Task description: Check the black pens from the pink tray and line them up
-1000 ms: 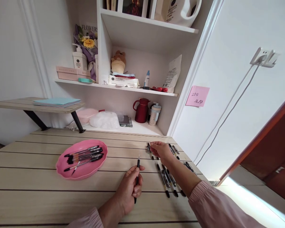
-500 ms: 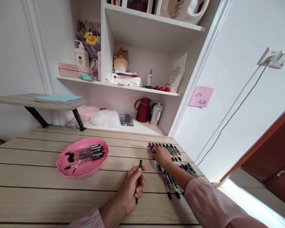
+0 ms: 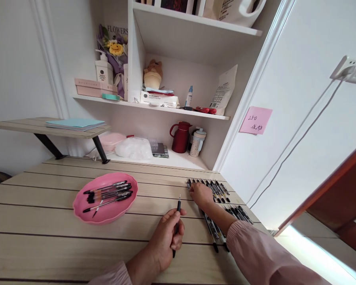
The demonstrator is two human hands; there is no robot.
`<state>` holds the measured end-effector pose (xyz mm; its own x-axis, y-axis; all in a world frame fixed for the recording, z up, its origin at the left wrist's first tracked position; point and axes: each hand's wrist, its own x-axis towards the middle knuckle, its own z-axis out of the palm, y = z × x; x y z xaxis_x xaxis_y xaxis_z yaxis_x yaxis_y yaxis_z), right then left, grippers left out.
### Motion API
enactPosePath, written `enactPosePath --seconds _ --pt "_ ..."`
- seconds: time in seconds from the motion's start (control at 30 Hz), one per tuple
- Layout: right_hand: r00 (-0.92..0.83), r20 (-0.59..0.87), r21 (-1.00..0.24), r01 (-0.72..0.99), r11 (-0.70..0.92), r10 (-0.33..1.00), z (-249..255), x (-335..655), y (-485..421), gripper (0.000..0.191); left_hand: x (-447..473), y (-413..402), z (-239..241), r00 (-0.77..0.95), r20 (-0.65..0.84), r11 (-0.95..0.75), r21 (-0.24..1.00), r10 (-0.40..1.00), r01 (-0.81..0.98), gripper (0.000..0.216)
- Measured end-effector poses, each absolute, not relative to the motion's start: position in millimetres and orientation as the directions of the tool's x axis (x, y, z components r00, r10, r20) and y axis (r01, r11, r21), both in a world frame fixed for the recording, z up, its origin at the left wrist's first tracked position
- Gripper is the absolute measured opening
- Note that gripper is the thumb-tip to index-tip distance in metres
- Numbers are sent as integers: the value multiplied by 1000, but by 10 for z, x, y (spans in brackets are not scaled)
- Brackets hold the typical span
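My left hand (image 3: 166, 235) is closed around a black pen (image 3: 178, 206), its bare tip pointing up and away from me. My right hand (image 3: 201, 194) reaches over the table with fingers curled at the left end of a row of short black and clear pen parts (image 3: 216, 187). Whatever is between those fingers is hidden. Under and beside my right forearm lie several longer pens (image 3: 211, 231), and another group of dark pens (image 3: 240, 213) rests to the right. On the left, a pink dish (image 3: 106, 217) holds several black and clear pens (image 3: 109, 194).
A raised wooden stand (image 3: 77, 130) with blue paper (image 3: 75, 123) occupies the back left of the wooden table (image 3: 77, 253). Behind it, white shelves (image 3: 154, 107) carry a red jug (image 3: 180, 136), a cup (image 3: 197, 142) and a plastic bag (image 3: 133, 147). A cable (image 3: 296, 136) hangs down the right wall.
The whole view has shifted slightly. My left hand still grips the pen, and my right hand stays at the left end of the row with its fingers curled.
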<state>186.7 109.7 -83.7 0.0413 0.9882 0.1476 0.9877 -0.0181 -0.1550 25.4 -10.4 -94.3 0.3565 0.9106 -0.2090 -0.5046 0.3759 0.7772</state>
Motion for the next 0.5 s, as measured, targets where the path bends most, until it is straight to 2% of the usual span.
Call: enactPosePath --seconds 0.37,0.43,0.5 --pt "59 171 -244 970 -15 984 -552 1990 782 13 232 -114 -929 299 -179 325 758 937 -565 29" --pt "28 173 -295 955 25 984 -500 2042 517 15 207 -96 -928 264 -181 305 763 947 -570 32" --pt "-65 176 -430 893 136 982 -523 2079 174 16 190 -50 -927 206 -180 264 810 962 -523 33"
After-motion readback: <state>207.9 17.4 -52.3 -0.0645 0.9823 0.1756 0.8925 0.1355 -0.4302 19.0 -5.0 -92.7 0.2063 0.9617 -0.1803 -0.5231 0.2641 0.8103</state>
